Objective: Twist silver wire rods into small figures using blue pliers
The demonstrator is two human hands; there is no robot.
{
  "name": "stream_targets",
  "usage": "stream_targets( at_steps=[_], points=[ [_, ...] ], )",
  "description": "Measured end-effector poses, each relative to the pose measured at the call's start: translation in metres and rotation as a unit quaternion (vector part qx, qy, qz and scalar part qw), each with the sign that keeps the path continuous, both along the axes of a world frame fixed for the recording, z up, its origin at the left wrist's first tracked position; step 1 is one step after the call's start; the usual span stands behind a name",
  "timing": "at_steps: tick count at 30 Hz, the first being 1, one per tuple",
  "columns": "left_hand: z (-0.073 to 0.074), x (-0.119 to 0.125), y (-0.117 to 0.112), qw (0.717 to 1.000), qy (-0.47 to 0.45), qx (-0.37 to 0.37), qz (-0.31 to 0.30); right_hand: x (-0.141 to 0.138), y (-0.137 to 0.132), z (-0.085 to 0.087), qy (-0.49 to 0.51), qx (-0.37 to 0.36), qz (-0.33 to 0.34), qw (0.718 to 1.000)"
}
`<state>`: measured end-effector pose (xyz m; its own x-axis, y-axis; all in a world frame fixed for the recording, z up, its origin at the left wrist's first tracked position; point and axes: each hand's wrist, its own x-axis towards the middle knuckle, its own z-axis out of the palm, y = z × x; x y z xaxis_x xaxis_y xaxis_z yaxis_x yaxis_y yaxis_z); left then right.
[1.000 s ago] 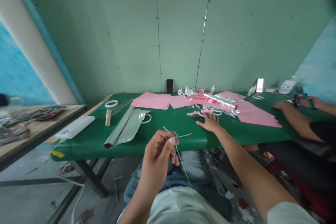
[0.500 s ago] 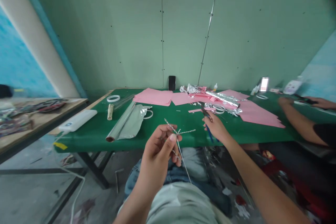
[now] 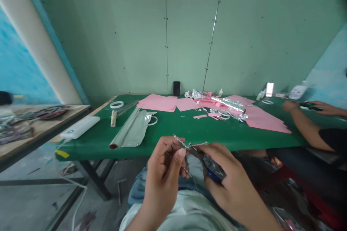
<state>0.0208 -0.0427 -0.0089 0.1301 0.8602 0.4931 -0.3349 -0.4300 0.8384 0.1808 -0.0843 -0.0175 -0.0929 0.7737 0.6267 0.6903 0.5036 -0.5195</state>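
Note:
My left hand [image 3: 165,168] pinches a branching silver wire piece [image 3: 179,140] between thumb and fingers, above my lap. Its arms look wrapped in foil, and a thin wire hangs down from it. My right hand [image 3: 230,173] is closed around blue-handled pliers [image 3: 214,176]. Their jaws are at the middle of the wire piece, close to my left thumb. Whether the jaws grip the wire is too blurred to tell.
On the green table [image 3: 162,130] lie pink sheets [image 3: 159,103], a foil roll [image 3: 127,130], crumpled foil [image 3: 197,94], a tape ring [image 3: 116,104] and a white power bank [image 3: 81,127]. A black phone [image 3: 176,88] leans on the wall. At right, a co-worker's hands [image 3: 291,106] hold a dark tool.
My right hand has brought the pliers from the table's middle down to the wire piece. My left hand keeps its pinch and sits slightly lower in view.

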Motion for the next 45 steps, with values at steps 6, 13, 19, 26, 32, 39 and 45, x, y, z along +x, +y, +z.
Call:
stream_targets(
  at_steps=[6,13,19,26,32,39,45],
  points=[
    [0.001,0.001,-0.002,1.000,0.007,0.007,0.015,-0.005,-0.006,0.006,-0.018,-0.001,-0.005,1.000],
    [0.003,0.000,-0.008,0.997,0.048,0.031,0.050,-0.004,-0.008,0.005,-0.021,-0.019,-0.008,1.000],
    [0.000,0.001,-0.007,0.995,0.059,0.045,0.072,-0.004,-0.006,0.004,-0.013,-0.023,0.000,1.000],
    [0.001,0.000,-0.009,0.998,0.041,0.009,0.040,-0.003,-0.002,0.001,-0.023,0.029,-0.003,0.999],
    [0.009,0.004,-0.001,0.993,-0.062,-0.086,-0.055,-0.001,0.001,0.002,-0.002,0.041,0.005,0.999],
    [0.003,0.013,0.001,0.966,-0.123,-0.178,-0.144,-0.008,0.006,-0.003,0.020,0.049,-0.003,0.999],
    [0.017,0.009,0.019,0.991,-0.092,-0.080,-0.057,0.005,0.011,0.001,0.002,0.027,-0.036,0.999]
  ],
)
